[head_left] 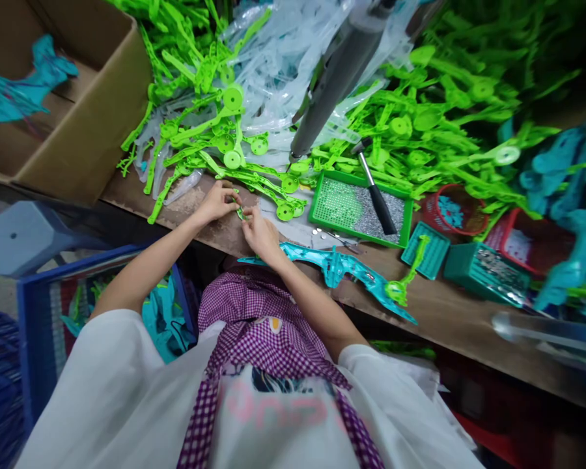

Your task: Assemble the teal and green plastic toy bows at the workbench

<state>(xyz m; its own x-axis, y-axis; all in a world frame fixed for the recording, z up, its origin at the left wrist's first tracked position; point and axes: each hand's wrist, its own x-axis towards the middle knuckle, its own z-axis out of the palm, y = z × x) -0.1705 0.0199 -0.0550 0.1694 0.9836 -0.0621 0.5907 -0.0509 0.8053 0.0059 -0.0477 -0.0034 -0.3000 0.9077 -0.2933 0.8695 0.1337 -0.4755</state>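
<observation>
My left hand point(219, 201) and my right hand point(260, 231) meet over the front edge of the bench. Both are closed, with fingertips pinched on a small green plastic part point(240, 212) between them. Much of that part is hidden by the fingers. Just beyond lie bright green plastic arms with round ends point(284, 210). Under my right wrist, a long teal plastic bow-shaped piece point(334, 266) lies along the bench edge. A green arm with a round end point(397, 290) rests at its right end.
A black-handled hammer point(381, 208) lies across a green tray point(320, 212) of small metal bits. A grey powered screwdriver point(339, 78) hangs over the bench. Left stands a cardboard box point(85, 124); right are small baskets point(486, 273). A blue crate point(34, 339) stands below.
</observation>
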